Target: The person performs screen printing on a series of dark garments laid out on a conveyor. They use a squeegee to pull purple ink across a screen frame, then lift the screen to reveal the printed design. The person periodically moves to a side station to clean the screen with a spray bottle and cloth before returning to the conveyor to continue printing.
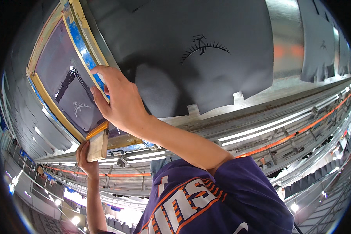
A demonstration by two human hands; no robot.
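My left hand (87, 159) is wrapped round the wooden handle of a squeegee (98, 145). The squeegee's orange blade edge rests at the near end of a screen printing frame (80, 41). This frame has wooden sides with blue and yellowish tape along them. Wet black ink lies on its dark mesh (54, 50) in a bent streak, and a pale spiky arc design shows nearer the squeegee. My right hand (123, 100) grips the frame's right side with bent fingers; parts of its grip are hidden behind the hand.
Right of the frame lies a dark sheet (230, 23) printed with a black spiked arc. Bare shiny metal (286, 39) separates it from more dark sheets (319, 43). A metal rail (257, 93) runs along the table's near edge. Further sheets lie left of the frame.
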